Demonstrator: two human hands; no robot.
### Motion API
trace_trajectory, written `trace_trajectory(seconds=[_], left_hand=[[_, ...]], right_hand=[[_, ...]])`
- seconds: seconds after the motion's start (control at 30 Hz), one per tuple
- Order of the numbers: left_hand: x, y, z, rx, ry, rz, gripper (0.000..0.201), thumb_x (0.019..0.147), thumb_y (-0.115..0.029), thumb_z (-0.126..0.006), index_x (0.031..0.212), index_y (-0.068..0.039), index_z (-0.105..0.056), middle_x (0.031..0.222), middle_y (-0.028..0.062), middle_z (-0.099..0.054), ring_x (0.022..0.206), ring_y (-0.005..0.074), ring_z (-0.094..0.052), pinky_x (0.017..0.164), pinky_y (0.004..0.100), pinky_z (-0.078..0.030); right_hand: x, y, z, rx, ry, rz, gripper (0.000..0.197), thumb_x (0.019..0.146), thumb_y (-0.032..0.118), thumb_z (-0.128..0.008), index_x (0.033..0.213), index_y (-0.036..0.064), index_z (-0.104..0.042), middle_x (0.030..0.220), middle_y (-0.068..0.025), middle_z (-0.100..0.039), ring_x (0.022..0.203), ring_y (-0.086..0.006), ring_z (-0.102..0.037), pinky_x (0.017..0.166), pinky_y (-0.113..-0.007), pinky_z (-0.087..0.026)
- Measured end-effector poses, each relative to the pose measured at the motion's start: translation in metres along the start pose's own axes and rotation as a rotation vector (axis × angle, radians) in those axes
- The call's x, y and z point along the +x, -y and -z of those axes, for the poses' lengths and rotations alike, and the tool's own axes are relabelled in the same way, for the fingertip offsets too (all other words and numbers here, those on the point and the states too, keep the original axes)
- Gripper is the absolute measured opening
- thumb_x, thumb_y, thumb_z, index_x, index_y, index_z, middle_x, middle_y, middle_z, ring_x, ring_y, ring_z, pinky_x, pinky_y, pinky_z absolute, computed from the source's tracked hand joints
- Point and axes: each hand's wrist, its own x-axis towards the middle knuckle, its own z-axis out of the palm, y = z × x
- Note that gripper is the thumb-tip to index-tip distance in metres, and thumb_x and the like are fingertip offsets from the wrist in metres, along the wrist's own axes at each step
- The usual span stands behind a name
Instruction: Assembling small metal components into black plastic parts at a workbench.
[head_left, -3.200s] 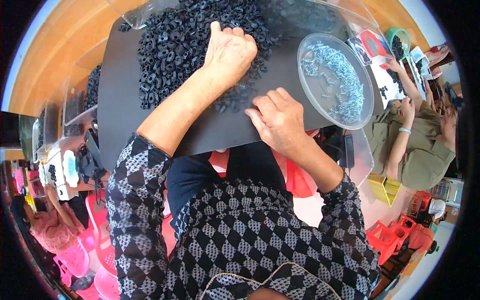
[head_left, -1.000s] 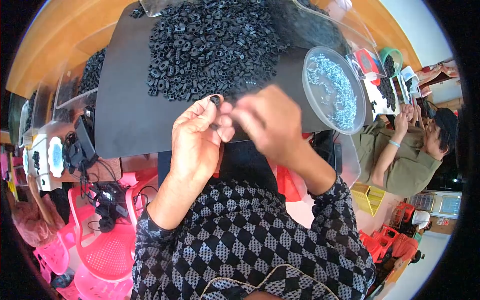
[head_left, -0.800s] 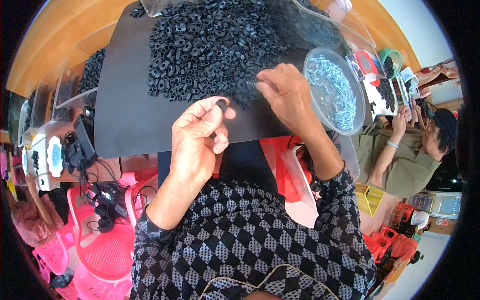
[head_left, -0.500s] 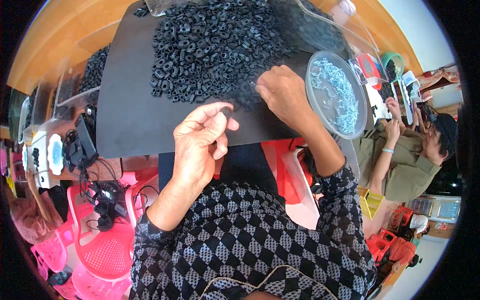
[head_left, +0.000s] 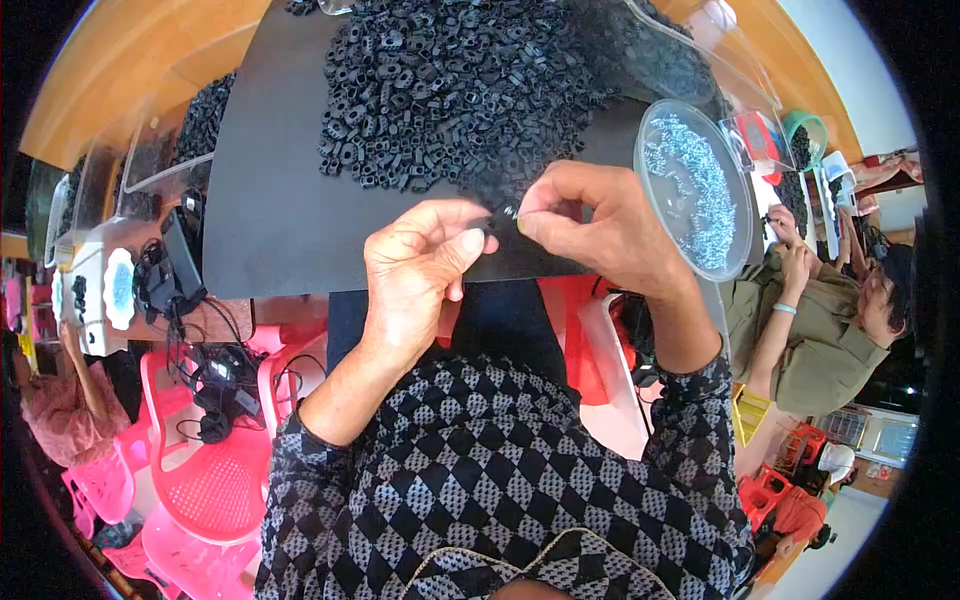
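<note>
Between the thumb and fingers of my left hand (head_left: pixel 420 265) is a small black plastic part (head_left: pixel 482 226). My right hand (head_left: pixel 610 225) pinches a tiny shiny silvery piece (head_left: pixel 511 212) close beside that part; its exact kind is too small to tell. Both hands are over the near edge of a dark mat (head_left: pixel 270 220). Just beyond them spreads a large heap of small black plastic parts (head_left: pixel 430 100). Right of my right hand, a round clear tray (head_left: pixel 745 215) holds many tiny light-blue shiny pieces (head_left: pixel 708 190).
Clear plastic bins with black parts (head_left: pixel 205 120) stand at the left. Cables and a black device (head_left: pixel 180 260) lie beside the mat, above a pink chair (head_left: pixel 215 440). On the right, a co-worker in an olive top (head_left: pixel 800 350) handles small parts near a green bowl (head_left: pixel 803 135).
My right hand has come away from the heap toward my left hand, bringing the silvery piece next to the black part. My left hand has shifted slightly right.
</note>
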Motion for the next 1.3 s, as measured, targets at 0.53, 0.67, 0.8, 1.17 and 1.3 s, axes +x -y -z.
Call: trace_trajectory(seconds=[0.53, 0.67, 0.8, 1.17, 1.3], left_hand=[[-0.004, 0.001, 0.0, 0.164, 0.08, -0.046, 0.017, 0.085, -0.012, -0.066, 0.099, -0.002, -0.066, 0.081, 0.0029, -0.067, 0.058, 0.0015, -0.051, 0.044, 0.0152, -0.038], [-0.003, 0.004, -0.005, 0.061, 0.075, -0.025, 0.015, 0.086, -0.009, -0.064, 0.098, 0.0, -0.064, 0.08, 0.0052, -0.066, 0.056, 0.0023, -0.05, 0.043, 0.0157, -0.036], [0.002, 0.002, -0.006, -0.151, 0.083, 0.109, 0.016, 0.088, -0.009, -0.061, 0.099, 0.002, -0.06, 0.08, 0.009, -0.065, 0.049, 0.0048, -0.045, 0.041, 0.0171, -0.033], [0.016, -0.003, -0.015, -0.591, 0.042, 0.236, 0.02, 0.091, -0.017, -0.057, 0.1, 0.0, -0.055, 0.096, 0.0182, -0.064, 0.085, 0.0249, -0.063, 0.075, 0.0347, -0.05], [0.019, 0.003, -0.015, -0.597, 0.073, 0.225, 0.018, 0.088, -0.017, -0.061, 0.096, -0.001, -0.058, 0.107, 0.0204, -0.062, 0.1, 0.0251, -0.059, 0.086, 0.0352, -0.047]], right_hand=[[0.006, 0.003, -0.002, 0.291, 0.203, -0.244, 0.013, 0.08, 0.011, -0.066, 0.075, -0.0005, -0.063, 0.065, 0.0038, -0.053, 0.061, -0.0031, -0.046, 0.053, -0.02, -0.036], [0.004, -0.001, -0.005, 0.267, 0.18, -0.19, 0.015, 0.081, 0.014, -0.067, 0.077, -0.0005, -0.064, 0.065, 0.0034, -0.054, 0.062, -0.0027, -0.046, 0.054, -0.021, -0.036], [-0.002, 0.004, -0.01, 0.114, 0.017, -0.156, 0.018, 0.083, 0.015, -0.067, 0.079, -0.0012, -0.064, 0.067, 0.0019, -0.056, 0.064, -0.0039, -0.047, 0.056, -0.022, -0.038], [-0.022, 0.007, -0.028, -0.301, -0.348, 0.362, 0.012, 0.076, 0.003, -0.068, 0.087, 0.001, -0.064, 0.079, -0.008, -0.059, 0.066, -0.0192, -0.055, 0.057, -0.028, -0.043], [-0.018, 0.003, -0.042, -0.445, -0.359, 0.506, 0.019, 0.069, 0.001, -0.069, 0.087, 0.0026, -0.062, 0.081, -0.0087, -0.06, 0.067, -0.0259, -0.055, 0.058, -0.033, -0.045]])
